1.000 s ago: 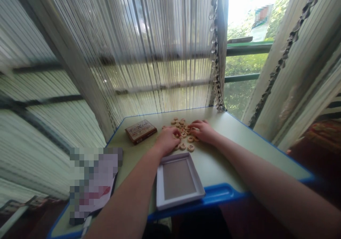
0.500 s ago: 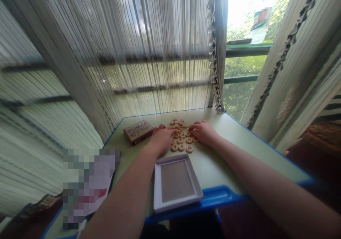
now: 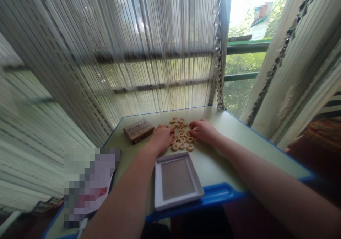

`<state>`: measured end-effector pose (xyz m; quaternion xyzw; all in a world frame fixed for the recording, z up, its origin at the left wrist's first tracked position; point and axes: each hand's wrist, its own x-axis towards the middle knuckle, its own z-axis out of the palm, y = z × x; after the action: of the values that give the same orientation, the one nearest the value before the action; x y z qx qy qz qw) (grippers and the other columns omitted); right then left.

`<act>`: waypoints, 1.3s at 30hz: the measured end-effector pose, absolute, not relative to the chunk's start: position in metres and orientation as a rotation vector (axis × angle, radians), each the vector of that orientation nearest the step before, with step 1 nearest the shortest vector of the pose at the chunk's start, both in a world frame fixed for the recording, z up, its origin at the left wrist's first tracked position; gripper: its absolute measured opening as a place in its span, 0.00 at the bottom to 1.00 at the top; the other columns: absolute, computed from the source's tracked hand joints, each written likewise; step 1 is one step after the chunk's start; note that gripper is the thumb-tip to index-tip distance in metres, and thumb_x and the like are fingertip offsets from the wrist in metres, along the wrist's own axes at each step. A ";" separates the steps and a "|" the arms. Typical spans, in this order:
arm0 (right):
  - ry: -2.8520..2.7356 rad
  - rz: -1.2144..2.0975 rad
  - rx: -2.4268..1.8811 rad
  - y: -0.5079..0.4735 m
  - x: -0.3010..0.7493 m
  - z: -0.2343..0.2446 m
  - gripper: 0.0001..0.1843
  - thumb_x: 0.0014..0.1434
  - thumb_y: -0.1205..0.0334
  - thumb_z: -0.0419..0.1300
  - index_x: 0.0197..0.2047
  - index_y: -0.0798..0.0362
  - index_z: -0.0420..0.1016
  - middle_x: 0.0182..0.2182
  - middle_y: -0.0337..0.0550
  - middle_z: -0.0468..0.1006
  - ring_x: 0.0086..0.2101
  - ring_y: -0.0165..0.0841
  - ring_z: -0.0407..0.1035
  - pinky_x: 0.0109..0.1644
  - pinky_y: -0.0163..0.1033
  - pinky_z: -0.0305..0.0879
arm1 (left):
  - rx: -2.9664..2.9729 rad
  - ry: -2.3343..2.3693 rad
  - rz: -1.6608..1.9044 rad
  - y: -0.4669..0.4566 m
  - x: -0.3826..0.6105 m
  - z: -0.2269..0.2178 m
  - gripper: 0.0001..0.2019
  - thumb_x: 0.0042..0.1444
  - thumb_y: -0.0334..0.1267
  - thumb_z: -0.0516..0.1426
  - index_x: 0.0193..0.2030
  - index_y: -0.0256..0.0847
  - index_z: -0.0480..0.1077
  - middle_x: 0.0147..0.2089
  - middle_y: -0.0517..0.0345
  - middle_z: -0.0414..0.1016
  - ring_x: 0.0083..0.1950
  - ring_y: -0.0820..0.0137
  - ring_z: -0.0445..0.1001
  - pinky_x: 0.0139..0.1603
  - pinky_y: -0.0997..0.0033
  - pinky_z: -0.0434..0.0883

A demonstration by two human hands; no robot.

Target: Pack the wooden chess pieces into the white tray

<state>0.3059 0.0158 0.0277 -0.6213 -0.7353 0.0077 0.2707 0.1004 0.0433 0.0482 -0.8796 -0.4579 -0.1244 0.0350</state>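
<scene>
left hand (image 3: pixel 162 139): fingers half-curled at left edge of discs (image 3: pixel 182 139), grip can't be told | right hand (image 3: pixel 204 130): fingers loosely bent at right edge, grip can't be told | discs: spread on table (image 3: pixel 226 160) between hands, beyond tray (image 3: pixel 158 192)

You have one left hand (image 3: pixel 162 138) and one right hand (image 3: pixel 204 131), one table (image 3: pixel 209 164), one box (image 3: pixel 138 129), one tray (image 3: pixel 177 179), and over a dozen round pieces (image 3: pixel 182 139), some partly hidden.
</scene>
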 end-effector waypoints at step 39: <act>-1.994 0.015 -1.640 0.032 0.312 0.009 0.22 0.62 0.56 0.42 0.52 0.52 0.71 0.52 0.44 0.71 0.53 0.38 0.60 0.60 0.47 0.50 | -2.676 -1.334 -0.393 0.055 0.099 0.046 0.17 0.53 0.32 0.51 0.49 0.41 0.70 0.51 0.51 0.72 0.53 0.63 0.66 0.53 0.65 0.64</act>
<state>0.3123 0.0323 0.0092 -0.6104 -0.7423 0.0058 0.2763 0.0990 0.0546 0.0457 -0.8855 -0.4416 -0.1302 0.0626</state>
